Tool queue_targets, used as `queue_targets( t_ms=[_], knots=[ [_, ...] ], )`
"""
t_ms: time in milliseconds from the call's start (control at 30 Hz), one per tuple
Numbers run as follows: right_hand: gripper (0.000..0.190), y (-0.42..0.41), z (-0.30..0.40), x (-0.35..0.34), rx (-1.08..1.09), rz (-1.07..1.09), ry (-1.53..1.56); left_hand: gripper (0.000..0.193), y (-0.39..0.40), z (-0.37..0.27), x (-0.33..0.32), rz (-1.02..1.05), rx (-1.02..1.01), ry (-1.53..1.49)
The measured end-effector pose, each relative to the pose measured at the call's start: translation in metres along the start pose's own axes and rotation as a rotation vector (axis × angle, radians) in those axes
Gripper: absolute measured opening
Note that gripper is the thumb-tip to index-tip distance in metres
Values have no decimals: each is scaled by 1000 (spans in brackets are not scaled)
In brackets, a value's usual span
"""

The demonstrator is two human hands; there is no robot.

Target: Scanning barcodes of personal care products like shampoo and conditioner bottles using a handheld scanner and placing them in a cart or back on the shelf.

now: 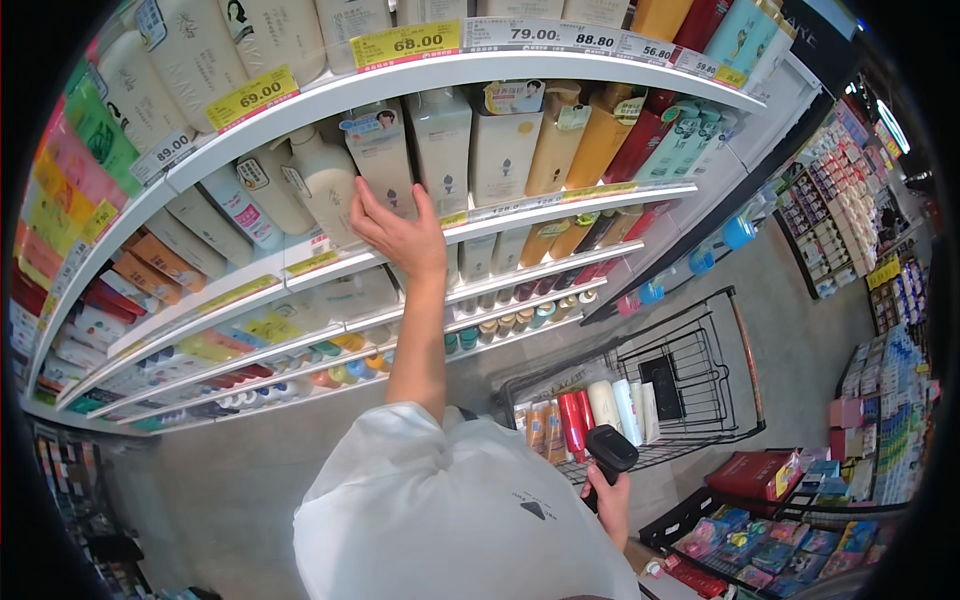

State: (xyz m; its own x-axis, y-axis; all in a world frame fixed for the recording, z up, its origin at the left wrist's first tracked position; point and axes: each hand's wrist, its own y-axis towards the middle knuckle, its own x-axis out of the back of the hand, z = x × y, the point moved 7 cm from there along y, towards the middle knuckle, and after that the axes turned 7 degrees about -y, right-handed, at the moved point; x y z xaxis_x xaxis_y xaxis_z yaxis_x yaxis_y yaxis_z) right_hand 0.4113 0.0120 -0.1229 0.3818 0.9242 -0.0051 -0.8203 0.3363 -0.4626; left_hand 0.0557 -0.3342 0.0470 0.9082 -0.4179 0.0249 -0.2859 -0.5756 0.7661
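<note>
My left hand [401,229] reaches up to a middle shelf, fingers spread across the lower front of a tall cream-coloured bottle [377,154]. A rounded cream pump bottle [322,176] stands just left of these fingers, and a pale box-like bottle [441,146] stands to the right. Low at the right, my right hand [609,499] grips the handle of a black handheld barcode scanner [613,450]. Past the scanner, a wire shopping cart [739,360] holds orange tubes [553,433], red bottles [576,420], a cream bottle [602,405] and white bottles.
White curved shelves [525,64] carry rows of toiletry bottles and price labels. Beyond the cart stand a black crate [679,517] of small colourful packs, a red bag [754,474] and further displays. Grey floor [225,480] shows between the shelves and the cart.
</note>
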Motion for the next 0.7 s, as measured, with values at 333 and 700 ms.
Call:
queue_targets(
  t_ms=[333,700],
  knots=[
    [24,34,-91,-16,-166,-51,-183,51,-77,-11,12,428,-187,-481],
    [33,30,-187,-73,-285,32,-545,20,-206,-50,45,1754,114,-825]
  ],
)
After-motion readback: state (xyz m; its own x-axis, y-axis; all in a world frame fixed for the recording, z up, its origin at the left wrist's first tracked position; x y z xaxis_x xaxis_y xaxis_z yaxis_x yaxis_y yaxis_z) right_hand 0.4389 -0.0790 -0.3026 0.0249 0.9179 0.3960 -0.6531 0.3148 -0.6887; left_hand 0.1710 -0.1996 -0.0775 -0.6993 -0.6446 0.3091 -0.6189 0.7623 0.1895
